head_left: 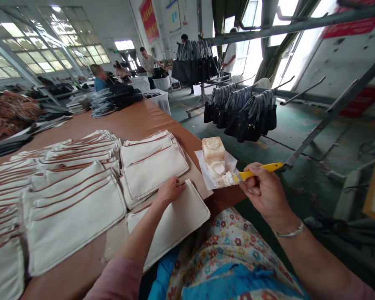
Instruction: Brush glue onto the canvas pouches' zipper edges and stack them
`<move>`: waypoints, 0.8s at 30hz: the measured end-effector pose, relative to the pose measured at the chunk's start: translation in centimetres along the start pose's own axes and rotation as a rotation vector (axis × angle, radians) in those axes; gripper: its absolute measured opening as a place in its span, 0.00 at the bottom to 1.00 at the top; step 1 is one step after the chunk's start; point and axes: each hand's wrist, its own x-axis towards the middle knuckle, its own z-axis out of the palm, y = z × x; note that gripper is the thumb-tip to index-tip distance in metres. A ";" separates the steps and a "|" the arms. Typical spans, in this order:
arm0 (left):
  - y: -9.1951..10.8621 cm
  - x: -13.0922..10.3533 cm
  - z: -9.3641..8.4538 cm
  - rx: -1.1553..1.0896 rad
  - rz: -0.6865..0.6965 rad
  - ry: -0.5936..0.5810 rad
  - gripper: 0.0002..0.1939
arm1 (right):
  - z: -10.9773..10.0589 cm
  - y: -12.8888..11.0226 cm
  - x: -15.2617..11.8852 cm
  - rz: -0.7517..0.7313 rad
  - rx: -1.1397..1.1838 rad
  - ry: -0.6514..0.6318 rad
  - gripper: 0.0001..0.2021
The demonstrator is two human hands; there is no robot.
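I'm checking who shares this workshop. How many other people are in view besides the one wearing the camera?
4. One sits at the table's far end, one sits just behind, one stands in a light shirt, and one stands by the window. A dark head behind the hanging bags may be a fifth.

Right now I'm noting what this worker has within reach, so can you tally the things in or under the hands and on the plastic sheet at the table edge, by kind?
Cream canvas pouch under the left hand: 1
Yellow-handled brush in the right hand: 1
Tan glue block on the plastic sheet: 1
Total: 3
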 end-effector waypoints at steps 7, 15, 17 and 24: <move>0.6 -0.7 0.5 -0.330 0.083 -0.154 0.16 | 1.1 3.5 2.4 0.063 -0.060 0.004 0.15; 1.9 -5.4 -2.2 -0.840 0.099 -0.292 0.21 | 1.2 9.4 4.6 -0.195 -0.567 -0.183 0.12; 2.2 -6.3 -2.6 -0.972 0.065 -0.341 0.20 | 1.2 9.3 4.7 -0.300 -0.708 -0.178 0.12; 2.3 -7.0 -2.7 -0.980 0.127 -0.337 0.17 | 1.9 7.0 3.1 -0.351 -0.736 -0.167 0.12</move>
